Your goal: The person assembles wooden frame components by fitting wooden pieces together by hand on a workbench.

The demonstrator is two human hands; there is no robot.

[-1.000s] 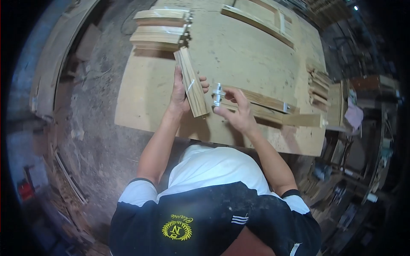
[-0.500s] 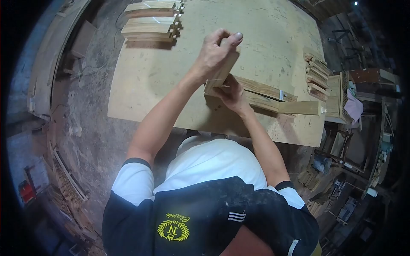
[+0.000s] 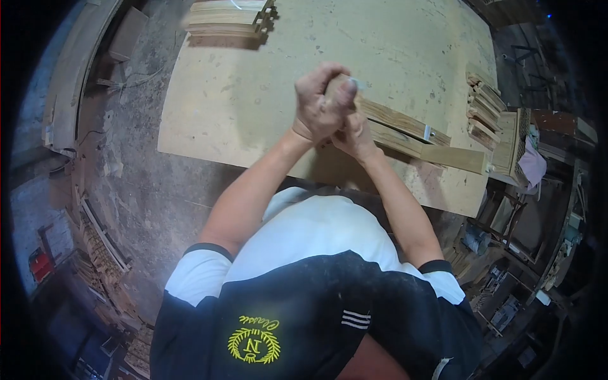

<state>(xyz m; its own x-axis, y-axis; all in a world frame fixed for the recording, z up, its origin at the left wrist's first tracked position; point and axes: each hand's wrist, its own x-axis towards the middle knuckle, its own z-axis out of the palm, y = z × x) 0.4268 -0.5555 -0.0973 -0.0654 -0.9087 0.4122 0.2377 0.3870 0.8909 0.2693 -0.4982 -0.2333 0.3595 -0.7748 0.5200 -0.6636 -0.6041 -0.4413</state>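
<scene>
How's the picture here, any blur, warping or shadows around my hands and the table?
Head view: strong fisheye bowing, corners falling to black; head view: left hand slightly smeared, so what it grips is unclear, right hand partly hidden behind it; head view: soft shadows on the tabletop below both hands and along the stacked wood strips, bluish cast at far left.

Forearms [image 3: 253, 193] converging, left hand [image 3: 316, 104] curled — right hand [image 3: 358, 136] partly hidden
</scene>
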